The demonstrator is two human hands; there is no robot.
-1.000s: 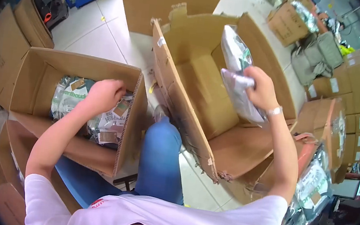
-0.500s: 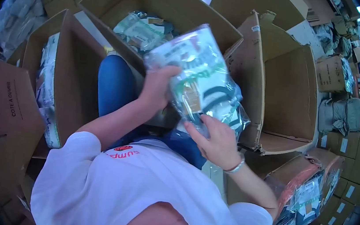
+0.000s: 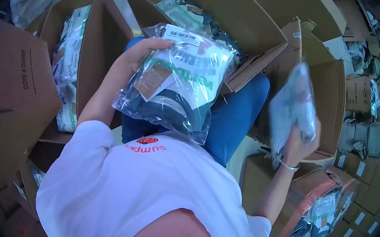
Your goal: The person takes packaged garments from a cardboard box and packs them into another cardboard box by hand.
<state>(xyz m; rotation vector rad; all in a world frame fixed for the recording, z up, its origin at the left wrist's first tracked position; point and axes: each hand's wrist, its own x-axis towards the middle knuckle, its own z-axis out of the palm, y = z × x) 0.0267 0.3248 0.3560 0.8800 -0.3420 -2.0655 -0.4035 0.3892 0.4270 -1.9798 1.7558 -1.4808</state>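
Observation:
My left hand [image 3: 148, 54] is closed on the upper left edge of a clear plastic bag of folded clothing [image 3: 180, 77], held above my lap. A white barcode label, green print, a brown tag and dark fabric show through the plastic. My right hand [image 3: 300, 143], with a bracelet at the wrist, grips a second bagged garment [image 3: 292, 106], tilted nearly on edge and blurred. It is in front of the mouth of the tall cardboard box on the right [image 3: 327, 87]. How deep it reaches cannot be told.
Ahead stands an open cardboard box [image 3: 207, 8] holding several bagged garments [image 3: 187, 17]. On the left, another open box [image 3: 103, 57] has bagged items [image 3: 71, 53] beside it. A carton with orange tape [image 3: 306, 206] and more bags sits at lower right. Stacked cartons [image 3: 359, 194] line the right.
The bags have come apart into two: my right hand has carried one to the right, towards the tall box. My left hand keeps the other, now lower and turned. The view has shifted.

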